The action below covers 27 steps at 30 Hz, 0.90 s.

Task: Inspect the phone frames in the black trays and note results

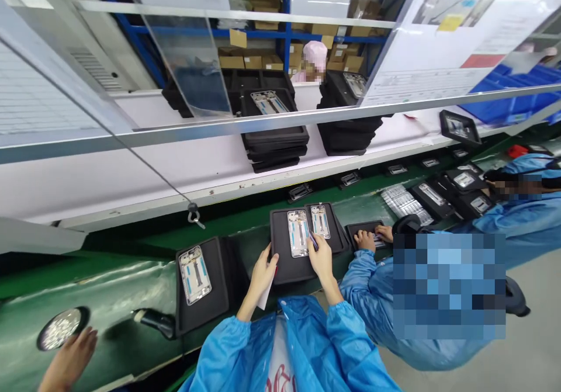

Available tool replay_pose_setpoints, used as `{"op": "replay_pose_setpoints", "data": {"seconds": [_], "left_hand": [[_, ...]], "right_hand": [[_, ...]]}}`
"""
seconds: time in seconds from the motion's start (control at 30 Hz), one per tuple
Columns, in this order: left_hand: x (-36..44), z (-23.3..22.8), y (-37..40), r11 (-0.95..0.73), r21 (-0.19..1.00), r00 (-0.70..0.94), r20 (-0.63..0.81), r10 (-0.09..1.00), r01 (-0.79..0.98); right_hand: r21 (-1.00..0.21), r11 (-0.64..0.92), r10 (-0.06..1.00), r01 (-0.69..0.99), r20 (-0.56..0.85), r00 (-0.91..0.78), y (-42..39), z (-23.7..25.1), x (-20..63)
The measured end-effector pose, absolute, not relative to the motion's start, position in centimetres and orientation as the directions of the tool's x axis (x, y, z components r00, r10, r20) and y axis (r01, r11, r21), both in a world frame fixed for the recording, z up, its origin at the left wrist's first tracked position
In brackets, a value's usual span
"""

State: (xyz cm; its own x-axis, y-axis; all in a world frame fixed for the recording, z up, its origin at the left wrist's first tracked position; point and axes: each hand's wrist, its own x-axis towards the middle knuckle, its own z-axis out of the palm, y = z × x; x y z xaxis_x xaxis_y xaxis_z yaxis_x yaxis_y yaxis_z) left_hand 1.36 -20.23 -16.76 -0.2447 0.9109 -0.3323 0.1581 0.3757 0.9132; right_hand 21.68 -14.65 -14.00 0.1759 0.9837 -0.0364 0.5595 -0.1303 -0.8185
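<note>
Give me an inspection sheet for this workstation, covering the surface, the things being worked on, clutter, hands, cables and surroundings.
Surface: green conveyor belt, running left to right.
Job's things: black tray holding a metal phone frame; a second tray overlaps its far right corner, with its own frame.
Clutter: another tray with frame at left; a round shiny disc.
Hands: left hand grips the tray's left edge and holds a white slip; right hand holds a thin pen-like tool at the frame.
Cables: a thin line down to a hanging hook.
Surroundings: co-worker's hands at right, another hand at lower left, stacked trays on the white shelf.
</note>
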Motion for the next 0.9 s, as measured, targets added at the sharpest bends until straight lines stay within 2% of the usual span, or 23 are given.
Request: {"op": "replay_pose_setpoints", "data": {"seconds": [0.43, 0.7, 0.9], "left_hand": [[0.9, -15.7, -20.2, 0.387, 0.916, -0.164, -0.368, 0.915, 0.106], [1.5, -13.8, -20.8, 0.368, 0.921, -0.124, -0.353, 0.927, 0.130], [7.7, -13.2, -18.2, 0.311, 0.928, -0.035, -0.311, 0.950, 0.204]], "right_hand": [[-0.861, -0.214, 0.974, 0.461, -0.154, 0.166, -15.5, -13.6, 22.4], [-0.896, -0.206, 0.963, 0.394, -0.114, 0.243, -15.4, -13.2, 23.8], [-0.888, -0.163, 0.952, 0.430, -0.026, 0.306, -13.5, -12.4, 30.9]]}}
